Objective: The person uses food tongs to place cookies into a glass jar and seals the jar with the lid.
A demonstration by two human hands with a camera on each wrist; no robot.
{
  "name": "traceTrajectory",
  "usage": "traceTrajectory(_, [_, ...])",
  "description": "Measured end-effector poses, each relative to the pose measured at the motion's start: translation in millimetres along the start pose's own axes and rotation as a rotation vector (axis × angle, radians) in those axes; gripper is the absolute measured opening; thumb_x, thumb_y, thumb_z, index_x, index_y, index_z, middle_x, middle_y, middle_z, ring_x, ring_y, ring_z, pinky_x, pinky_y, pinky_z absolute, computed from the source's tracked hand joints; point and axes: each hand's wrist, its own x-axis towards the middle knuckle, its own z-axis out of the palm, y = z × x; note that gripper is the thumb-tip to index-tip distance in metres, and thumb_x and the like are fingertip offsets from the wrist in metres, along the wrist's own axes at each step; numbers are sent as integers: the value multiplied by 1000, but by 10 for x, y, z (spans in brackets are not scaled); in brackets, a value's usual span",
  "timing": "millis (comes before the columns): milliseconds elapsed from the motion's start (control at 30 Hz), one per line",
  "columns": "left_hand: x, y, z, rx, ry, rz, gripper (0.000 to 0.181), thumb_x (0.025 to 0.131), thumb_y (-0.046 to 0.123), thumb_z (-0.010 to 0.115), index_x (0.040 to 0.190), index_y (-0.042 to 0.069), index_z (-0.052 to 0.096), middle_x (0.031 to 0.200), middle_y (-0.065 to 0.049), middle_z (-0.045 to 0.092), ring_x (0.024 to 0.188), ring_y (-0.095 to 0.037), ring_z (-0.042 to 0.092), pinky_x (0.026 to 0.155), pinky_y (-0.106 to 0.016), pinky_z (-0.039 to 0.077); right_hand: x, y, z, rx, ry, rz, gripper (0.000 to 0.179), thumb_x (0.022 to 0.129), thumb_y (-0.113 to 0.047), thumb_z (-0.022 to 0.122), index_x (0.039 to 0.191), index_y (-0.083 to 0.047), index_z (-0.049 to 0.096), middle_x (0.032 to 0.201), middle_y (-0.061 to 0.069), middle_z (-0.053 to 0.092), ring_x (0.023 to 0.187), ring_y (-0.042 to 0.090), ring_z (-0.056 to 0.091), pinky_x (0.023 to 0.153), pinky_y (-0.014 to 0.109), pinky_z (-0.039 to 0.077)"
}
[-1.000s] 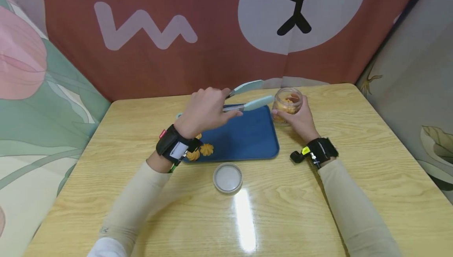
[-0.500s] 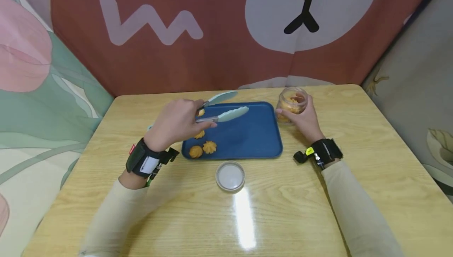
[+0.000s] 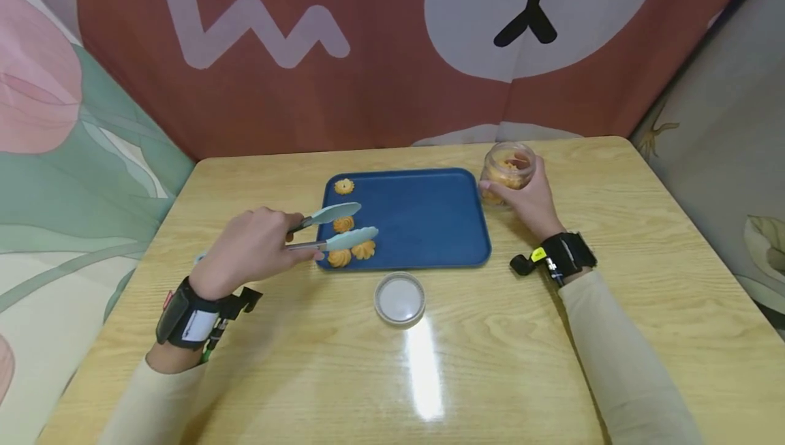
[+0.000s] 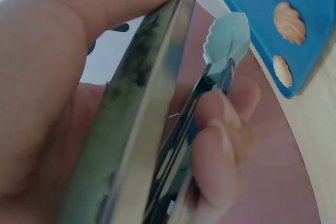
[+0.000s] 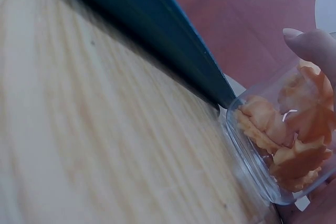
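My left hand grips a pair of metal tongs with pale mint tips, held above the tray's left end. The tips stand apart in the head view, with a piped cookie on the tray showing in the gap. Several golden cookies lie along the left side of the blue tray. On the right, my right hand holds a clear jar beside the tray's right edge. Ruffled cookies fill part of the jar, which has no lid on.
A round lid lies on the wooden table in front of the tray. Behind the table hangs a brown cloth with a bear pattern. Printed cloths stand at both sides.
My left hand has carried the tongs from near the jar leftward and toward the body, to the tray's left end, uncovering the cookies there. The right hand keeps holding the jar in place.
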Motion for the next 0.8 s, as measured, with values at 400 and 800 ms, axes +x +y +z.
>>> traceTrajectory(400, [-75, -63, 111, -47, -176, -84, 59, 73, 58, 71, 107, 10, 70, 63, 5, 59, 50, -11, 48, 41, -30, 39, -7, -40, 0, 13, -2, 2, 84, 75, -26, 80, 140, -15, 28, 133, 14, 40, 112, 20, 42, 88, 37, 37])
traceTrajectory(800, [-81, -80, 167, 66, -37, -7, 44, 75, 45, 76, 106, 13, 72, 69, 0, 65, 49, -12, 48, 39, -30, 37, 73, 192, -8, -13, 15, -4, 83, 74, -32, 80, 139, -25, 29, 132, 7, 41, 113, 18, 42, 89, 38, 38])
